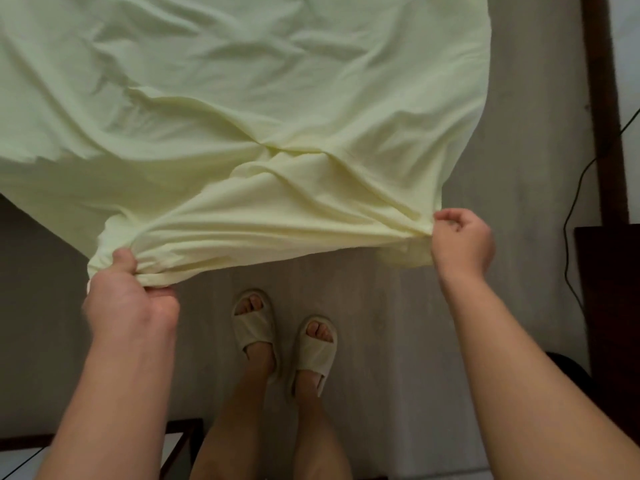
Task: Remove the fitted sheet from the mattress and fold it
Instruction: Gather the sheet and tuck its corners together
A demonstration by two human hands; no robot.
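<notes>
A pale yellow-green fitted sheet (225,109) spreads wide across the upper part of the view, wrinkled and lifted above the floor. My left hand (128,299) grips its bunched near edge at the lower left, thumb on top of the fabric. My right hand (462,242) pinches the same edge at the right, fingers curled round a gathered corner. The edge stretches taut between both hands. No mattress is visible; the sheet hides whatever lies under it.
A grey wood-look floor (398,323) lies below, with my feet in cream slippers (256,323) standing on it. A dark wooden post (602,109) and dark furniture (613,306) stand at the right, with a black cable (568,244) hanging beside them. A dark frame (180,441) sits at the bottom left.
</notes>
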